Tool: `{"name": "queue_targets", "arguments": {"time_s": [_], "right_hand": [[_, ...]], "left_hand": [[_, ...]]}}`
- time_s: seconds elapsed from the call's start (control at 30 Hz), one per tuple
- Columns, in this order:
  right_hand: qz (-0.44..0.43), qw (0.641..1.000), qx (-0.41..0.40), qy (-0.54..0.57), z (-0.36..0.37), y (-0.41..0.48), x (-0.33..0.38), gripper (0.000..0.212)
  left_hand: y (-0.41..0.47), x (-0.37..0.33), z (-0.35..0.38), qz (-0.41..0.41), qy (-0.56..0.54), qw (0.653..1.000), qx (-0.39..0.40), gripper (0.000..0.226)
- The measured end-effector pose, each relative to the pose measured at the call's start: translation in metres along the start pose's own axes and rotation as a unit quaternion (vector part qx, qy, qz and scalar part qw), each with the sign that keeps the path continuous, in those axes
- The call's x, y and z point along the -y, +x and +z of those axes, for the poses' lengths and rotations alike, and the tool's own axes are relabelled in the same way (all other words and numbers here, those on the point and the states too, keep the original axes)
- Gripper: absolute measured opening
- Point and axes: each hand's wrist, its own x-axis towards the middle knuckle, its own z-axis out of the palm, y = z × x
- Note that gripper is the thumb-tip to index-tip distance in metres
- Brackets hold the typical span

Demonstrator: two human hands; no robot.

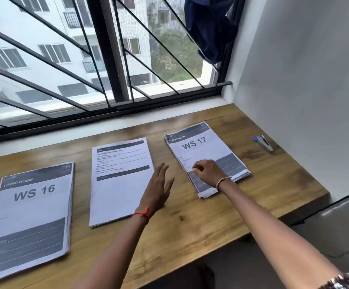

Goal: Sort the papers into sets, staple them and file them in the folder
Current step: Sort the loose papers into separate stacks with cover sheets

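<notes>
desk (pixel 190 226): wooden, below barred window (pixel 106 59).
papers: three piles in a row: ws 16 stack (pixel 33 205), middle stack (pixel 117 195), ws 17 stack (pixel 198 144).
left hand (pixel 156 190): open, fingers straight, between middle stack and ws 17 stack.
right hand (pixel 207 172): fingers curled on ws 17 stack; grip unclear.
stapler (pixel 263 142): one, far right, apart from papers.

A dark blue cloth (pixel 209 28) hangs by the barred window (pixel 106 59) above the wooden table (pixel 190 226)

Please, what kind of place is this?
Likely a home study corner on an upper floor: a wooden desk under a barred window facing apartment blocks, with the WS 17 stack and a stapler.
</notes>
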Motion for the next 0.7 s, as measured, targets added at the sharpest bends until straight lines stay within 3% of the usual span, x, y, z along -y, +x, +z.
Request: {"name": "queue_targets", "arguments": {"time_s": [0.17, 0.27, 0.4, 0.5, 0.7], "right_hand": [[-0.010, 0.997, -0.064, -0.033, -0.036, 0.038, -0.051, 0.026], [0.034, 0.995, -0.072, -0.053, -0.054, 0.062, -0.077, 0.037], [0.111, 0.990, -0.032, -0.084, -0.063, 0.088, -0.108, 0.044], [0.142, 0.986, 0.002, -0.089, -0.059, 0.100, -0.120, 0.046], [0.127, 0.987, 0.018, -0.102, -0.054, 0.116, -0.125, 0.037]], "left_hand": [[0.030, -0.015, 0.024, -0.096, -0.080, 0.991, -0.040, 0.049], [0.048, -0.025, 0.037, -0.154, -0.103, 0.980, -0.068, 0.051], [0.068, -0.040, 0.054, -0.228, -0.138, 0.961, -0.074, 0.056], [0.084, -0.042, 0.068, -0.252, -0.118, 0.958, -0.073, 0.046], [0.106, -0.042, 0.089, -0.327, -0.100, 0.937, -0.072, 0.037]]}}
